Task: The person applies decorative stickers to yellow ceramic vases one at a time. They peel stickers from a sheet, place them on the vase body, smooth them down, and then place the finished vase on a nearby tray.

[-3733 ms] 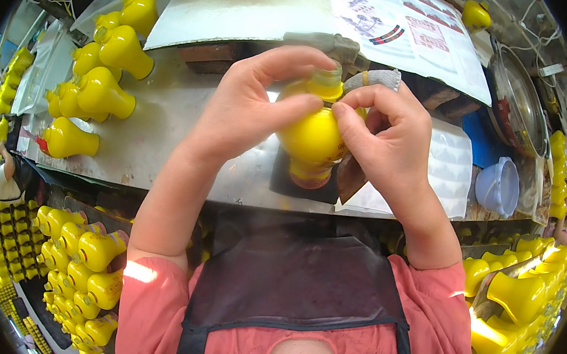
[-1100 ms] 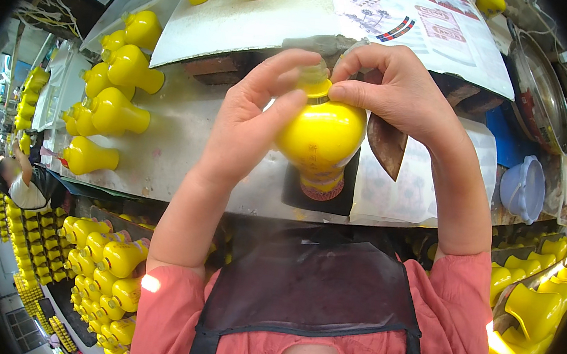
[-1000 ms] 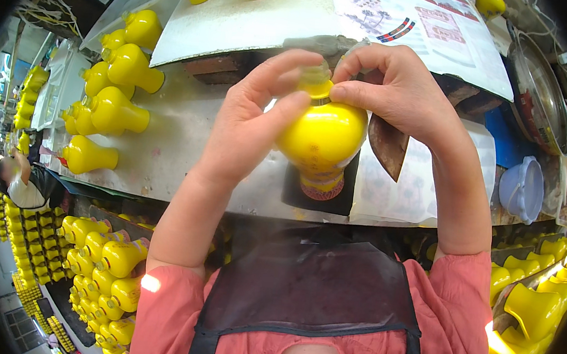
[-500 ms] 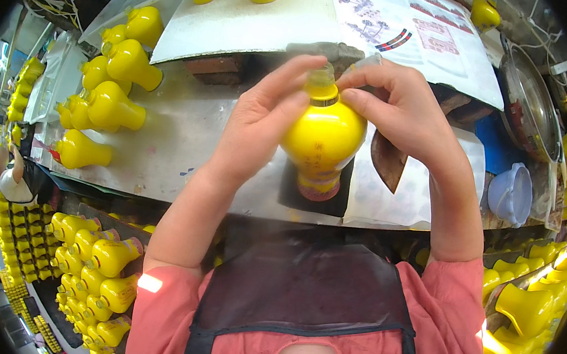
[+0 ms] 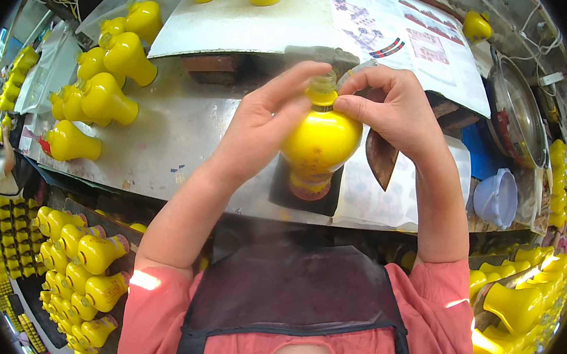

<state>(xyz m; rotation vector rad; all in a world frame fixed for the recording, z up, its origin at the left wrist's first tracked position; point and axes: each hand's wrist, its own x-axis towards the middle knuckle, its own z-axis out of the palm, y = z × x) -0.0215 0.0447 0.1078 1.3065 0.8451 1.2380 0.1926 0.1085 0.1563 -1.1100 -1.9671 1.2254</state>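
A yellow bottle (image 5: 321,143) with a bulging shoulder, narrow waist and clear threaded neck (image 5: 322,83) stands upright on a dark pad (image 5: 284,187) before me. Round the base of its neck runs a thin dark band (image 5: 318,108). My left hand (image 5: 257,130) curves about the bottle's left side, thumb at the shoulder and fingers reaching past the neck; the thumb is blurred. With thumb and forefinger pinched, my right hand (image 5: 395,113) presses the band's right end against the neck. Below that hand lies a brown pointed piece (image 5: 380,160), partly hidden.
Several yellow bottles (image 5: 110,97) lie at the table's left. More stand on a white raised board (image 5: 277,30), beside printed decal sheets (image 5: 427,46) and small dark strips (image 5: 387,48). At right are a pale bucket (image 5: 496,197) and a round metal pan (image 5: 518,111). Stacked bottles (image 5: 100,251) flank me.
My left thumb has shifted slightly at the bottle's shoulder. The right fingertips stay at the neck, now nearer its front. The whole view has shifted a little.
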